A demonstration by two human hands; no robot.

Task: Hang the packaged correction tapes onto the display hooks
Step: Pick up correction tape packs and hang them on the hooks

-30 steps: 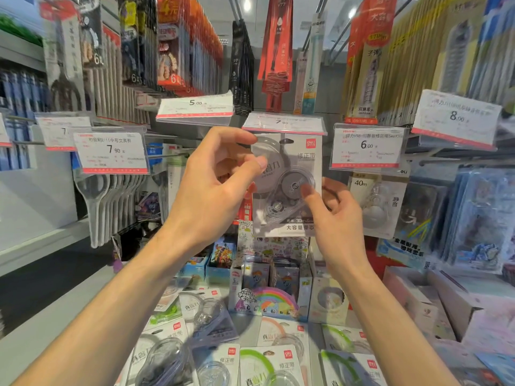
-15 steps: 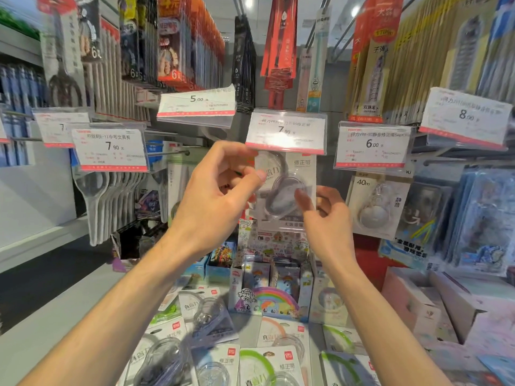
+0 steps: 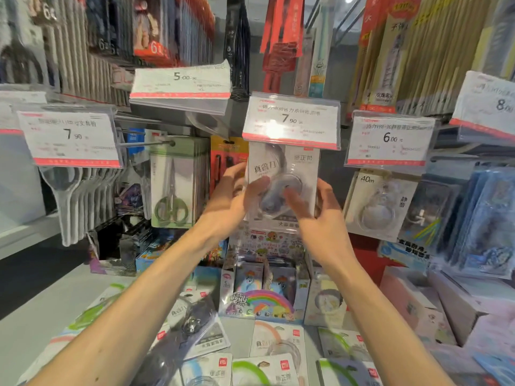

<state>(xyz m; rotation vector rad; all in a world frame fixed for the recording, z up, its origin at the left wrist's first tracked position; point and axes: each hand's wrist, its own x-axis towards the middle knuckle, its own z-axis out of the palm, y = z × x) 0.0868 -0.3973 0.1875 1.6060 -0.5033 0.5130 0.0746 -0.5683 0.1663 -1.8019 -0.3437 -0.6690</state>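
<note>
Left hand [image 3: 227,203]: fingers loosely curled against the left edge of the packaged correction tape [image 3: 281,188], thumb across its front. Right hand [image 3: 320,213]: fingers spread open, tips at the blister; contact unclear through blur. The package hangs between both hands, directly under the 7.90 price tag [image 3: 291,121].

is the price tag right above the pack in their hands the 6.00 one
No, the price tag directly above the correction tape pack reads 7.90.

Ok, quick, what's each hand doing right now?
Left hand: fingers on the left edge of the correction tape pack, holding it under the 7.90 tag.
Right hand: open, fingers spread at the pack's front; grip unclear.
</note>
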